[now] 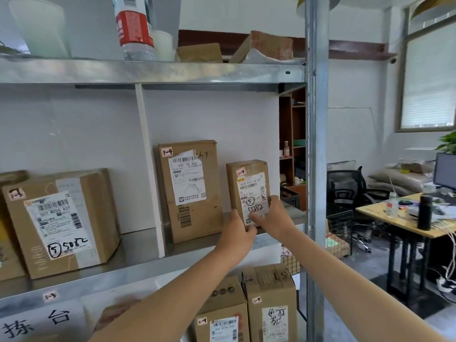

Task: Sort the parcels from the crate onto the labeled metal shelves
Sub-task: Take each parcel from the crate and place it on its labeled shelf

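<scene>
gripping the small parcel [248, 191] at its lower end with both hands: the left hand [238, 230] curling round the bottom left corner, the right hand [274, 218] clasping the bottom right edge, thumb lying across the front label. standing on the metal shelf [138, 245] between the two hands and rising above them, base sitting at the front edge of the shelf. pointing its long axis up and down, near upright, with the labelled face turning back toward the hands. showing brown cardboard with tape across the top, a small pink tag reading 1-4 at the upper left corner, and a white shipping label carrying barcodes and a black handwritten circled 5 and 5082 just above the fingers. standing to the left of the left hand and apart from the small parcel, a taller parcel [190, 188], also upright and tagged 1-4. further left of that hand, beyond a white divider [150, 174], lying a wide parcel [61, 223] tagged 1-3. rising just right of the right hand, a steel post [317, 144]. sitting beneath both forearms on the level below, two lower parcels [271, 302] tagged 2-4.
</scene>
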Available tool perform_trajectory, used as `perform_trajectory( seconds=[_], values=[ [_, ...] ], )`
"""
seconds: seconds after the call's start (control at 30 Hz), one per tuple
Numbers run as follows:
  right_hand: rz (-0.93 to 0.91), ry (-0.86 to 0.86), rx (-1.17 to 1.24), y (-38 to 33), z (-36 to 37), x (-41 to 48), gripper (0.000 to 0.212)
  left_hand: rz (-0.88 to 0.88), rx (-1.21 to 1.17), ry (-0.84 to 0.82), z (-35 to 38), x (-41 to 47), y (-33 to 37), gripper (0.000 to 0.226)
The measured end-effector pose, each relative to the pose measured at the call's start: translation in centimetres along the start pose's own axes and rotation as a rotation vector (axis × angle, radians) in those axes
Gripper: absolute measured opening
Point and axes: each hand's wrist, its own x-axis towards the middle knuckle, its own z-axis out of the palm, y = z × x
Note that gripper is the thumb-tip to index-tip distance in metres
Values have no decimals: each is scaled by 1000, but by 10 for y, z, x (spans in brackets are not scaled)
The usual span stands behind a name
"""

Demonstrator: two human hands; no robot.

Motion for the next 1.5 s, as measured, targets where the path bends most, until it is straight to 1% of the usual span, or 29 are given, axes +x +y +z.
perform_trajectory(
  seconds=[0.07,0.17,0.23,0.33,0.47,0.53,0.63,0.7,0.77,0.83,0.87,0.93,0.97,1.03,1.13,1.23,1.33,1.43,1.5],
  values=[
    [2,25,-36,-2,8,4,71,-33,1,-21,4,4,-2,50],
    [14,39,-35,-3,18,13,73,-77,-5,-46,10,11,-5,47],
    [19,32,-54,-4,23,17,74,-102,-1,-22,12,17,-8,56],
    [13,23,-85,-1,28,21,73,-87,49,11,12,18,-12,76],
    [28,23,-61,6,32,18,72,-29,153,-5,17,10,-19,84],
    [29,44,-50,10,31,11,75,2,202,-5,16,2,-23,81],
    [6,83,-112,14,23,-6,76,75,258,42,9,-9,-30,63],
    [-32,90,-141,16,20,-23,69,99,330,46,-2,-17,-33,51],
    [-103,60,-170,16,20,-42,60,153,441,-6,-15,-26,-39,44],
    [-193,-1,-172,16,24,-64,59,257,530,-74,-27,-41,-52,48],
    [-234,-36,-176,16,27,-76,61,305,551,-79,-32,-51,-60,52],
    [-314,-84,-212,13,38,-98,65,360,536,-37,-41,-71,-75,55],
    [-352,-100,-219,11,45,-106,66,360,510,-19,-44,-81,-81,55],
    [-404,-151,-214,7,61,-123,64,321,466,6,-51,-100,-91,55],
    [-432,-245,-207,2,92,-149,58,200,418,50,-66,-130,-117,54],
    [-444,-363,-242,-2,131,-177,49,32,386,111,-84,-169,-160,51],
    [-472,-521,-239,-7,175,-210,52,-139,320,218,-98,-222,-210,48],
    [-517,-638,-184,-13,219,-248,53,-257,276,211,-108,-273,-251,49],
    [-536,-687,-140,-19,244,-274,53,-386,270,209,-120,-304,-272,54]
  ],
)
